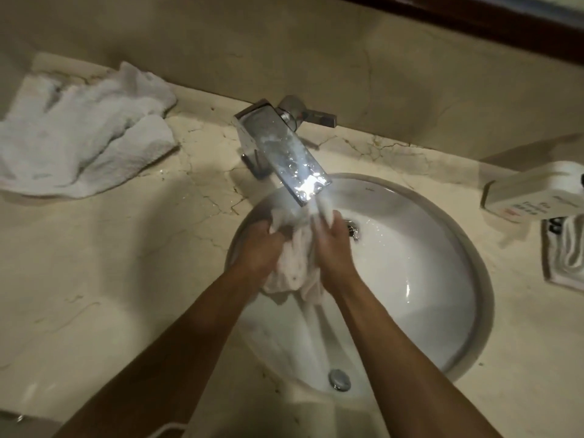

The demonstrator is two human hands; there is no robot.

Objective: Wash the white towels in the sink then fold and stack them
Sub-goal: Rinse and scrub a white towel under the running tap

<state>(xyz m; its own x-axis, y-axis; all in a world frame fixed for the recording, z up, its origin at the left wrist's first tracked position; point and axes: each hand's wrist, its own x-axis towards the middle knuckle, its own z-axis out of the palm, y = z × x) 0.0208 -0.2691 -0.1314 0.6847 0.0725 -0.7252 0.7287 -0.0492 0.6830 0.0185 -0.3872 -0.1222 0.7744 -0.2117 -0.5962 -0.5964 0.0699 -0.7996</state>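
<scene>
White wet cloth towel (297, 263) is bunched between your left hand (257, 248) and right hand (333, 245), fingers curled round it under the chrome faucet (284, 150): washing step. Next, wring it over the round white sink (426, 279).

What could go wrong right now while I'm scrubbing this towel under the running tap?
1. Both the left hand and right hand work the wet towel right under the faucet, so water may splash onto the marble counter.
2. Splashes could reach the crumpled towels lying on the counter to the left.
3. The towel's tail hangs down into the sink and could cover the drain, though I cannot tell how near it is.
</scene>
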